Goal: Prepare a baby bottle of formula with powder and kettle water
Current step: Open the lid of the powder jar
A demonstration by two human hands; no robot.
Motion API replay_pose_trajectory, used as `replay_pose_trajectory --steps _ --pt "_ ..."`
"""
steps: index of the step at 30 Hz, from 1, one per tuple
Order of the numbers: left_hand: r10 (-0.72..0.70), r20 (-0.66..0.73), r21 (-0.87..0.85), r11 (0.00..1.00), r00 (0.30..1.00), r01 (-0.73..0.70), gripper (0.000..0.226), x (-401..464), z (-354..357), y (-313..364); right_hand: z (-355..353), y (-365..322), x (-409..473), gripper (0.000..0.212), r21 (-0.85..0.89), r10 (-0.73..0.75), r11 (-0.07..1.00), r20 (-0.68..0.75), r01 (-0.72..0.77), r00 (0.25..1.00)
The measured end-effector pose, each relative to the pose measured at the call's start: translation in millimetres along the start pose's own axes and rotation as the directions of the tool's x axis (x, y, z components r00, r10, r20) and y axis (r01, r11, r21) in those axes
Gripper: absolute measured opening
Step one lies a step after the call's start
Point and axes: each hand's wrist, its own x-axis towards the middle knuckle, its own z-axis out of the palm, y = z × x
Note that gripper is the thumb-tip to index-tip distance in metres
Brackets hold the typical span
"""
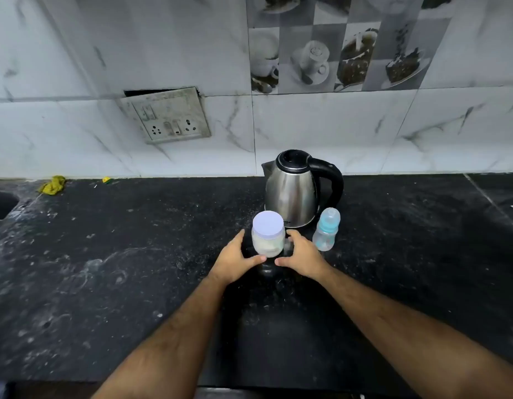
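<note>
We have both hands at the powder jar [268, 237], which stands on the black stone countertop [105, 269] about midway along it, nearer the back edge than the front. Our left hand [234, 258] cups the jar's left side, fingers reaching up along it and thumb stretched under its base; our right hand [300, 254] mirrors this on the right side, thumb pointing in toward the left thumb. The fingers lie loosely around the jar, but we cannot tell whether they press on it or only sit close beside it. The jar is clear plastic with a pale lilac lid, screwed on, and white powder inside.

Just behind the jar stands the steel electric kettle [292, 191], lid shut, black handle turned to the right. The baby bottle [326, 229], with a blue collar and clear cap, stands upright just beside the kettle's front right. A yellow cloth [53, 185] lies at the back edge, far left, near the sink [1, 204]. A socket panel [166, 118] hangs askew on the marble-tiled wall.
</note>
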Motion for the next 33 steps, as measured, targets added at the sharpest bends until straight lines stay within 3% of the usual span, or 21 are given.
replay_pose_trajectory --steps 3,6,13,19,24,28,33 --pt "-0.001 0.026 -0.146 0.989 1.0 0.005 0.119 16.0 -1.9 4.0 3.7 -2.8 8.4 0.098 0.036 -0.006 0.999 0.01 0.006 1.0" --pt "0.023 0.041 -0.207 0.978 0.999 -0.014 0.114 29.3 0.8 5.9 8.5 -5.5 15.3 0.102 0.097 0.028 0.995 -0.026 -0.025 0.999" --pt "0.071 0.003 -0.296 0.953 0.997 -0.067 0.088 42.2 10.1 3.2 23.8 -12.2 18.0 0.091 0.278 0.084 0.959 -0.112 -0.05 0.99" --pt "0.077 -0.019 -0.346 0.935 0.997 -0.079 0.072 35.9 5.9 5.7 22.5 -11.8 7.0 0.093 0.365 0.069 0.93 -0.085 -0.033 0.994" --pt "0.073 0.049 -0.434 0.9 0.996 -0.045 0.074 27.9 -5.2 11.2 16.0 -13.0 -8.8 0.098 0.441 0.012 0.897 -0.007 -0.008 1.0" --pt "0.093 0.147 -0.462 0.887 0.985 -0.015 0.051 17.4 -11.9 23.0 18.1 -11.0 -18.4 0.106 0.509 -0.019 0.86 -0.032 0.033 0.999" --pt "0.142 0.128 -0.488 0.871 0.982 -0.063 0.067 9.4 -20.0 44.2 19.5 -20.0 -31.2 0.09 0.543 -0.046 0.837 -0.051 0.066 0.998"
